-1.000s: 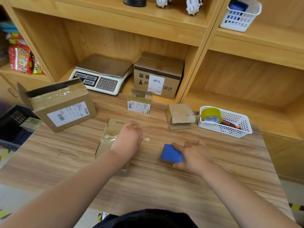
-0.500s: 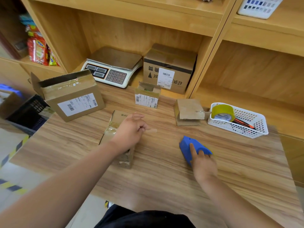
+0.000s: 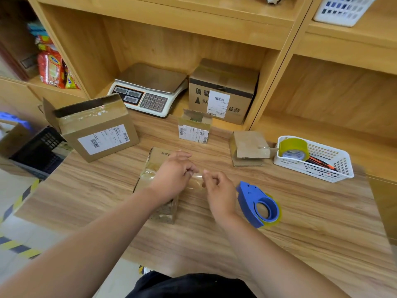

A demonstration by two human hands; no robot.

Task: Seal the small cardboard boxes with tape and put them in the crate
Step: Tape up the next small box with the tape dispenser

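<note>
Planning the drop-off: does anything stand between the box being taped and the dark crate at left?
Partly: the large labelled box stands just beside the straight line from the small box to the crate; passing in front of it looks free.

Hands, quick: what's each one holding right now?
Left hand: pinches one end of the clear tape strip, over the small cardboard box.
Right hand: pinches the strip's other end.

Matt cardboard box [image 3: 158, 160], glossy clear tape strip [image 3: 194, 182], wood-grain table [image 3: 300, 224], blue plastic dispenser [image 3: 257, 203]
</note>
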